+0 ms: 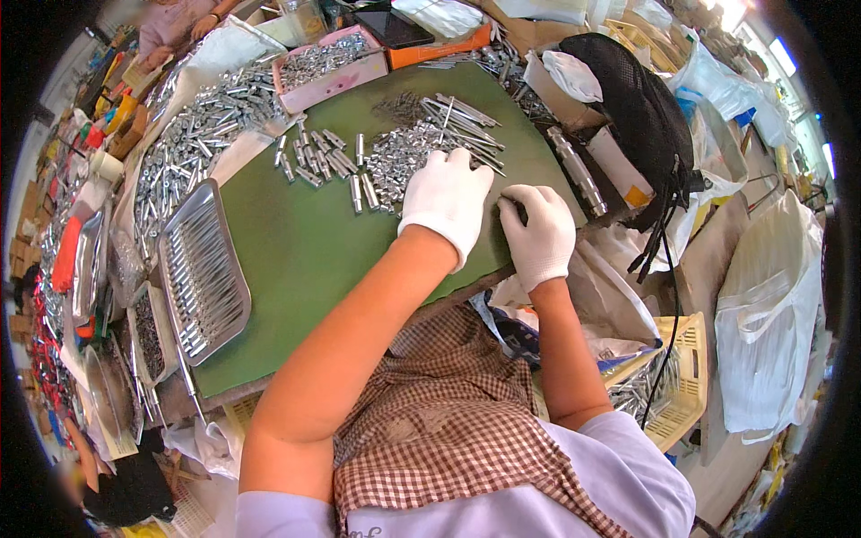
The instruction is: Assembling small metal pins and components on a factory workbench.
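My left hand (pixel 447 202), in a white knitted glove, reaches over the green mat (pixel 305 260) to the near right side of a heap of small silvery metal pieces (pixel 395 161). Its fingers curl downward, and their tips are hidden. A thin bright rod stands up just beyond them; whether the hand grips it I cannot tell. Several long thin metal rods (pixel 468 130) lie past the fingertips. My right hand (pixel 543 233), gloved alike, is closed at the mat's right edge, with anything inside it hidden. Short metal cylinders (pixel 314 154) lie left of the heap.
A metal tray (pixel 240 300) with rows of slim metal parts sits at the mat's left. Behind are a pink box (pixel 336 79) of metal parts and an orange box (pixel 439 47). A thick metal shaft (pixel 578 172) and black mesh bag (pixel 641 117) lie right.
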A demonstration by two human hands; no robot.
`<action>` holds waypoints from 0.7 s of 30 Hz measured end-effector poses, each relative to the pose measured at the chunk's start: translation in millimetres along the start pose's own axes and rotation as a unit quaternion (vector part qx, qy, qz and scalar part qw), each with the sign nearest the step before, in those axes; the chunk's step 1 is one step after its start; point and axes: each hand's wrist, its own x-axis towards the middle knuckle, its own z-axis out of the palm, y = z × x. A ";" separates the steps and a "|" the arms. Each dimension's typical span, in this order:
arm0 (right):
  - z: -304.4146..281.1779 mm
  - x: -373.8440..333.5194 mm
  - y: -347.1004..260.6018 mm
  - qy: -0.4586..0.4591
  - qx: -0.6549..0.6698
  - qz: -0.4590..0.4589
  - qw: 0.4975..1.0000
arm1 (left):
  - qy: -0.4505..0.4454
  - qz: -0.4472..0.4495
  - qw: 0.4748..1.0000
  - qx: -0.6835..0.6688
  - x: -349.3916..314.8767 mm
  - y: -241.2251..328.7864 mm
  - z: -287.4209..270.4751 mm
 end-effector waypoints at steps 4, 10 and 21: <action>-2.2 1.8 -2.5 -0.004 0.016 0.000 1.000 | 0.047 0.014 0.987 -0.153 6.2 -30.0 -8.7; -5.6 13.1 -24.4 -0.076 0.068 -0.029 0.994 | 0.056 -0.125 0.911 -0.389 -14.8 -75.9 -51.5; 42.3 56.3 -64.9 -0.217 -0.067 -0.254 0.940 | 0.049 -0.188 0.973 -0.122 -69.8 -101.4 -19.0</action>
